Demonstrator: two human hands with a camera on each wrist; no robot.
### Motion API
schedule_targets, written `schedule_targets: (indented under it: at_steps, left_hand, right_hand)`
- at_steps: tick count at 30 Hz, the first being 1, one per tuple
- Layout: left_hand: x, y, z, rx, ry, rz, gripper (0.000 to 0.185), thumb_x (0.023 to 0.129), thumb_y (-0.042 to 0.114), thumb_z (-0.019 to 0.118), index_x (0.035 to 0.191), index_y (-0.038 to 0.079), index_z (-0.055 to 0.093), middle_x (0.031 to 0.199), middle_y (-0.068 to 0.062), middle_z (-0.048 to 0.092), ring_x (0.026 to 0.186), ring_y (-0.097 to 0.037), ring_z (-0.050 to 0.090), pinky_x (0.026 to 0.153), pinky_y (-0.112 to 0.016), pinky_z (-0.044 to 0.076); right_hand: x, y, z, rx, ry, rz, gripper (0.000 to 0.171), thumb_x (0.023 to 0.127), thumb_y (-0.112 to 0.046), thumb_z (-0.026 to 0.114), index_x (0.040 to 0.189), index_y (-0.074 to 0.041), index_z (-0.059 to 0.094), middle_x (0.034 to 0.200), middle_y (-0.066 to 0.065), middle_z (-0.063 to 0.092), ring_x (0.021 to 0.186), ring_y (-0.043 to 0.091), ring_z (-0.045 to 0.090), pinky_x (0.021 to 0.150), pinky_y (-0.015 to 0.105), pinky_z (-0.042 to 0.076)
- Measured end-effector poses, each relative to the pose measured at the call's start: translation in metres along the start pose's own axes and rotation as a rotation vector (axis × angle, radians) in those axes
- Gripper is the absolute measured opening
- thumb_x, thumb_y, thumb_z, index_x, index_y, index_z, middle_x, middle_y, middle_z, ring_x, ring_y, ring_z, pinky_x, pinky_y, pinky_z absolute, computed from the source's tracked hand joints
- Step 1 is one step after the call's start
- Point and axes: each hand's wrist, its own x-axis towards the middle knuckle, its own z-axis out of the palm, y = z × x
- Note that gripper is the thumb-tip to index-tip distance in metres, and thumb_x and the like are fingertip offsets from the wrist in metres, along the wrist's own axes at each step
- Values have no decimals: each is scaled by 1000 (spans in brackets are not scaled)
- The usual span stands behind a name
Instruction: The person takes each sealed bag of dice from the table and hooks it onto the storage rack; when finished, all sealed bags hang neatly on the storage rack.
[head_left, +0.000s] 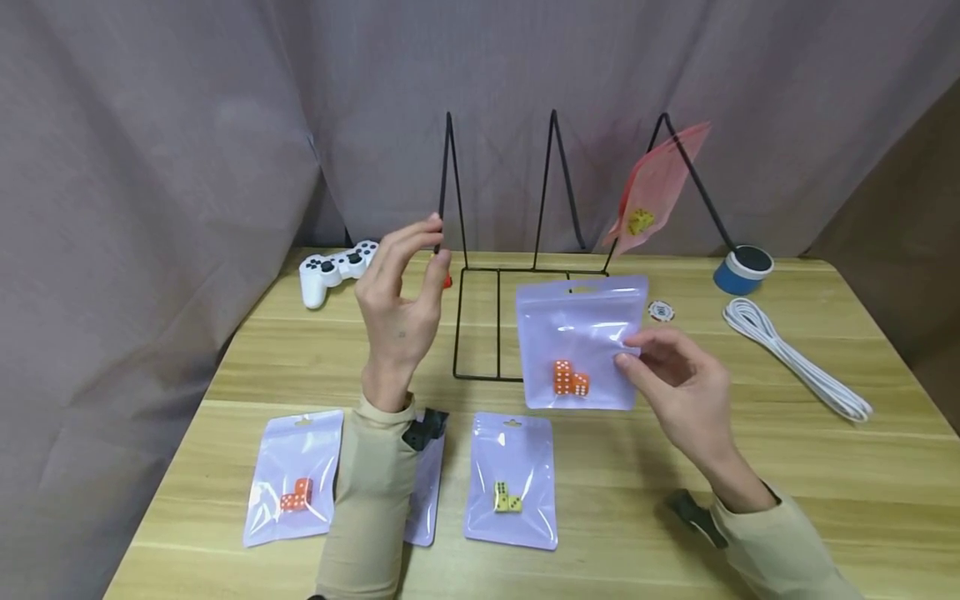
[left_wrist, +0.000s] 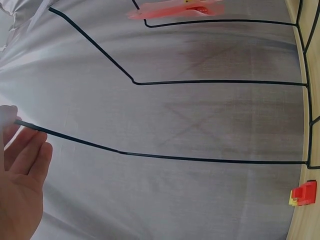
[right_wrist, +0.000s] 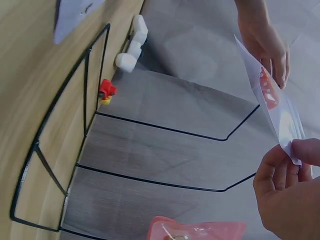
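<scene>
Inside lilac pouch (head_left: 581,342), orange dice (head_left: 570,379)

I worked at what appeared to be a staged recording setup rather than a lived-in room: a wooden table (head_left: 825,500) backed by a grey draped curtain (head_left: 187,125), with unrelated props, namely a game controller (head_left: 335,269) and a coiled cable (head_left: 795,357).

Third pouch (head_left: 426,492) half hidden behind left sleeve (head_left: 371,500); contents unseen.
</scene>
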Motion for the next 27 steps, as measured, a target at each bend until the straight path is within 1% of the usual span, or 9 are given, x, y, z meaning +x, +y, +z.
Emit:
schedule_targets:
  at_steps: [4, 8, 10, 13, 15, 18, 21, 24, 27]
  left_hand:
    - [0, 0, -1, 2, -4, 0, 13, 87, 1, 66, 94, -9, 65, 103, -18, 66, 102, -30, 63, 90, -42, 52]
    - [1, 1, -1, 0, -4, 2, 14, 88, 4, 65, 94, -9, 65, 103, -18, 66, 102, -30, 63, 90, -42, 52]
    - [1, 2, -1, 0, -4, 4, 15, 88, 4, 65, 95, -9, 65, 103, -18, 66, 102, -30, 63, 90, -42, 52]
    - [1, 2, 0, -6, -8, 3, 13, 87, 2, 66, 95, -9, 65, 103, -19, 66, 102, -30, 63, 90, -42, 52]
    - [0, 2, 1, -7, -11, 2, 12, 86, -1, 66, 95, -9, 65, 103, -19, 66, 102, -30, 63, 90, -42, 52]
    - [0, 2, 3, -3, -11, 5, 12, 85, -2, 66, 95, -8, 65, 103, -18, 66, 102, -30, 63, 90, -42, 52]
    - [0, 2, 4, 8, -6, 9, 12, 86, 1, 65, 95, -8, 65, 103, -18, 67, 101, -30, 63, 89, -41, 52]
    - [1, 3, 4, 15, -4, 10, 15, 88, 6, 64, 95, -8, 65, 104, -18, 67, 101, -30, 63, 90, -41, 52]
    - [0, 4, 3, 20, 0, 4, 16, 89, 7, 64, 95, -8, 65, 104, -18, 67, 101, -29, 63, 90, -41, 52]
  right_hand:
    - [7, -2, 3, 27, 25, -13, 26, 74, 25, 63, 96, 11, 65, 94, 15, 64, 79, 15, 63, 69, 16, 55]
    - [14, -5, 6, 0, 52, 18, 24, 75, 23, 65, 95, 9, 66, 93, 13, 64, 81, 15, 63, 72, 17, 55]
    - [16, -5, 7, 21, 64, 36, 24, 75, 23, 65, 95, 10, 66, 93, 12, 64, 82, 15, 63, 74, 18, 55]
    - [19, -4, 8, 52, 82, 50, 25, 74, 23, 64, 95, 8, 66, 94, 11, 65, 84, 16, 64, 75, 17, 55]
    - [20, -3, 8, 80, 90, 54, 26, 74, 24, 64, 95, 9, 66, 94, 11, 65, 85, 16, 64, 75, 17, 54]
    - [21, -2, 7, 65, 93, 58, 27, 74, 24, 64, 95, 7, 67, 94, 10, 66, 85, 16, 64, 75, 17, 55]
    - [22, -2, 7, 73, 95, 55, 28, 75, 24, 63, 95, 6, 67, 94, 11, 66, 86, 16, 65, 76, 18, 55]
    - [22, -3, 9, 109, 99, 48, 26, 75, 25, 62, 95, 9, 66, 94, 11, 66, 88, 18, 65, 79, 21, 55]
    - [22, -4, 12, 121, 108, 51, 25, 76, 24, 62, 95, 9, 66, 94, 11, 65, 89, 19, 65, 80, 22, 55]
